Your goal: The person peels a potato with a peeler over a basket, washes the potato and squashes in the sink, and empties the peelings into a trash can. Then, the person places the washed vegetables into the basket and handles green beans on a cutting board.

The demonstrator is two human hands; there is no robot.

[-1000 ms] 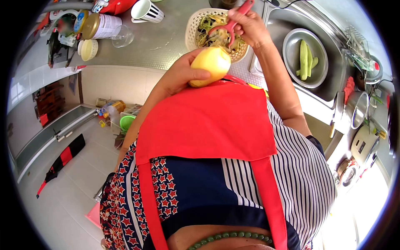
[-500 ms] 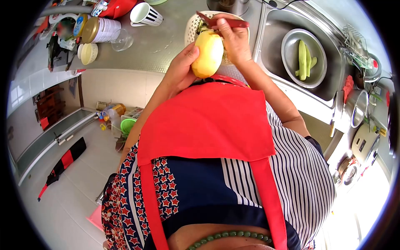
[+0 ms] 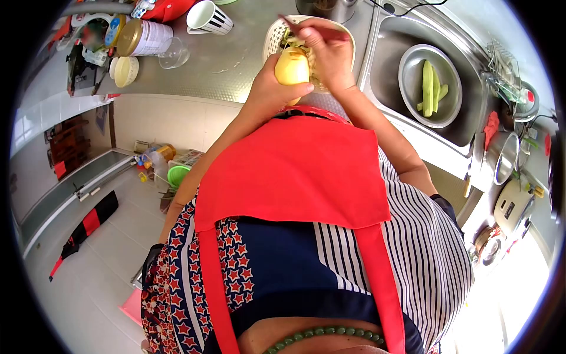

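I log one pale yellow vegetable (image 3: 292, 68), held at the near side of the basket (image 3: 273, 42), long axis pointing roughly away from the body. Left hand (image 3: 272, 84): nearer, fingers wrapped round it. Right hand (image 3: 331, 54): fingers closed on a red peeler (image 3: 289, 24), beyond its far end; contact, I cannot tell.
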